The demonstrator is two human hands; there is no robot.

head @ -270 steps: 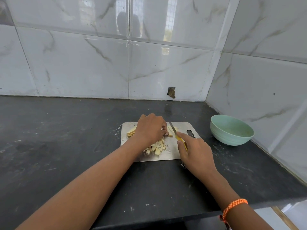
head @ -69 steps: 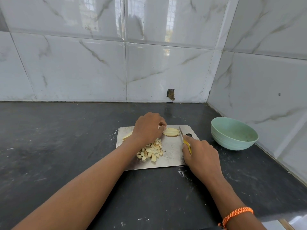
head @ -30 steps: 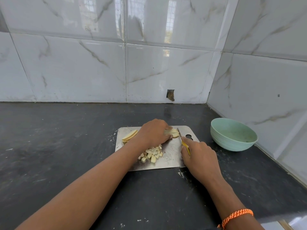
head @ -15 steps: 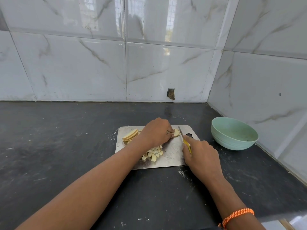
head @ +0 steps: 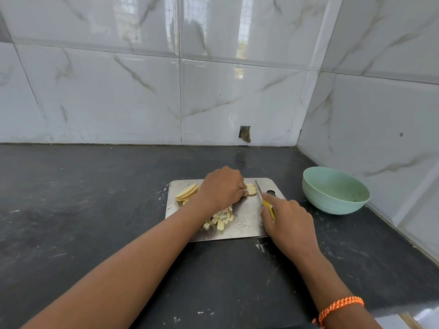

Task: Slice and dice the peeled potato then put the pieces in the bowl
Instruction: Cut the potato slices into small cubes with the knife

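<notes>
A steel cutting board [head: 249,224] lies on the dark counter. My left hand [head: 222,187] curls over a small stack of potato slices [head: 251,189] at the board's far side and holds it down. My right hand [head: 288,220] grips a yellow-handled knife [head: 268,205], index finger along its back, blade just right of that stack. More potato slices [head: 187,193] fan out at the board's far left. A heap of diced potato [head: 219,219] lies mid-board, partly under my left wrist. The mint-green bowl [head: 336,189] stands to the right.
Tiled walls close in behind and on the right, forming a corner near the bowl. The counter's front edge [head: 380,309] runs just below my right wrist. Bare dark countertop [head: 71,198] stretches to the left of the board.
My left hand moved right from the dice heap to a fresh stack of slices and holds it. The knife blade now stands beside that stack. The bowl has not moved.
</notes>
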